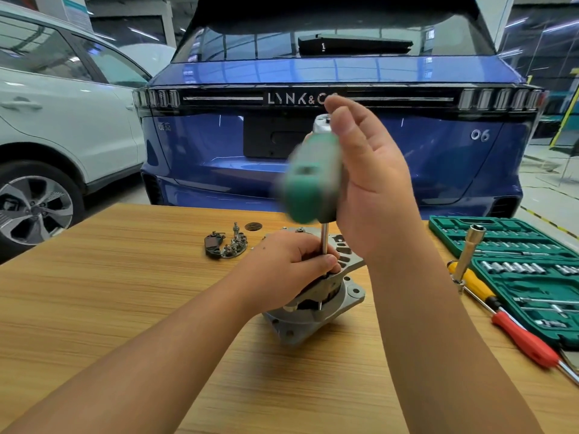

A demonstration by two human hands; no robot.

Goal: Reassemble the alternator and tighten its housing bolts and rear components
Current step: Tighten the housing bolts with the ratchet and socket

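The left hand [294, 261] pinched the steel shaft of the green screwdriver [313, 180] just above the alternator [316, 305], which stood on the wooden table [125, 277]. The right hand [369, 180] lay with straight fingers against the blurred handle. Loose rear parts [225, 244] lay near, behind the alternator; a green socket case [517, 270] stood at the right.

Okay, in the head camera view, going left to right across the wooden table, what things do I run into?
Loose black and metal rear parts → alternator under the left hand → yellow-handled tool with a socket → red-handled screwdriver → green socket set case.
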